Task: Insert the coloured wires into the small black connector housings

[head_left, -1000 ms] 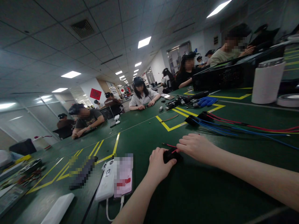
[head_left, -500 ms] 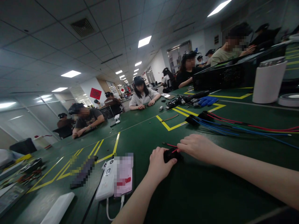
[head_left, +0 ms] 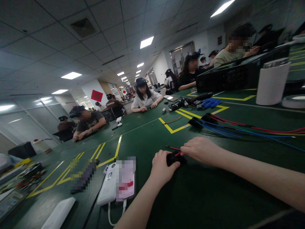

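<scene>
My left hand (head_left: 163, 165) is closed around the left side of a small black block (head_left: 173, 159) on the green table. Fingers lie over its top and the thumb presses its near side. At the block's right, my right hand (head_left: 197, 149) pinches a short red wire (head_left: 177, 148). One end of the wire sticks out to the left above the block, and another red stretch runs down onto the block. Whether that end sits inside the block cannot be made out.
Beyond my right hand lie black connector blocks with blue and red wires (head_left: 224, 127). Farther back are blue-handled pliers (head_left: 209, 103). A white power bank (head_left: 108, 184) and a phone (head_left: 126, 181) lie left, a white tumbler (head_left: 273, 82) stands right. People (head_left: 145, 97) sit across the table.
Both hands keep the same grip on the block and the wire. The whole view has shifted very slightly to the left.
</scene>
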A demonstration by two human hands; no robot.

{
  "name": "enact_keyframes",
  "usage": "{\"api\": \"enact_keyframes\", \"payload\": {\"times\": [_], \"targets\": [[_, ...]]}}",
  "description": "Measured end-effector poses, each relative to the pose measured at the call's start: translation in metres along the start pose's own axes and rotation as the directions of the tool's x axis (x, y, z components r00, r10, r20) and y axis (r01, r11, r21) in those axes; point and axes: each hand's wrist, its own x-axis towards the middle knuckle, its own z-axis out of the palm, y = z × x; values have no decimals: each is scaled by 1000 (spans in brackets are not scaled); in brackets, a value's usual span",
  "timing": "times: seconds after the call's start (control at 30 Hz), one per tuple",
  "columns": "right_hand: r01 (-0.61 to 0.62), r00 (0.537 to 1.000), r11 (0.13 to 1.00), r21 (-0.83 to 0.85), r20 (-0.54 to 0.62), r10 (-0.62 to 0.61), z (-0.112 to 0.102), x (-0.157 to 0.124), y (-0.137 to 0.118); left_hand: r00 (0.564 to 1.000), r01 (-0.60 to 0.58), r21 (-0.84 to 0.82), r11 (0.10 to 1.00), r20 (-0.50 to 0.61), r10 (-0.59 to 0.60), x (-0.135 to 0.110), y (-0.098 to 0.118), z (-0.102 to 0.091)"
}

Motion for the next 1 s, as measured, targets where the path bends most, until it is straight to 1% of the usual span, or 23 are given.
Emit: {"api": "enact_keyframes", "payload": {"times": [0.07, 0.13, 0.2, 0.3, 0.37, 0.43, 0.6, 0.7, 0.77, 0.93, 1.0], "targets": [[21, 998, 1000, -19, -53, -21, -1, -1, -1, 1000, -6, 6, 1000, -7, 6, 0, 0, 0], [22, 998, 1000, -14, -65, -23, -1, -1, -2, 1000, -2, 1, 1000, -10, 2, 0, 1, 0], [4, 1000, 1000, 5, -26, -3, 0, -1, -2, 1000, 5, -9, 1000, -5, -5, 0, 0, 0], [-52, 996, 997, 64, 81, 47, 2, -1, 0, 1000, 13, -14, 1000, 14, -13, -1, 0, -1], [-73, 991, 993, 97, 123, 60, 4, -1, 2, 1000, 17, -12, 1000, 24, -17, 0, 0, -1], [-64, 991, 993, 99, 119, 52, 5, -1, 3, 999, 23, -12, 1000, 27, -23, -1, 0, -1], [-16, 999, 999, 44, 31, 14, 2, -2, 1, 999, 26, -4, 1000, 26, -26, -1, 1, -1], [-2, 1000, 1000, 28, 13, 1, -2, -1, -1, 1000, 21, -5, 1000, 22, -21, -1, 3, -3], [-9, 999, 999, 38, 32, 8, -3, 0, -2, 999, 27, -8, 1000, 21, -26, -1, 3, -3], [-98, 987, 989, 115, 137, 82, 2, -1, 0, 999, 24, -16, 1000, 23, -23, 0, 1, -2], [-93, 988, 988, 123, 134, 77, 4, -1, 1, 1000, 14, 0, 1000, 6, -14, 1, 0, 0]]}}
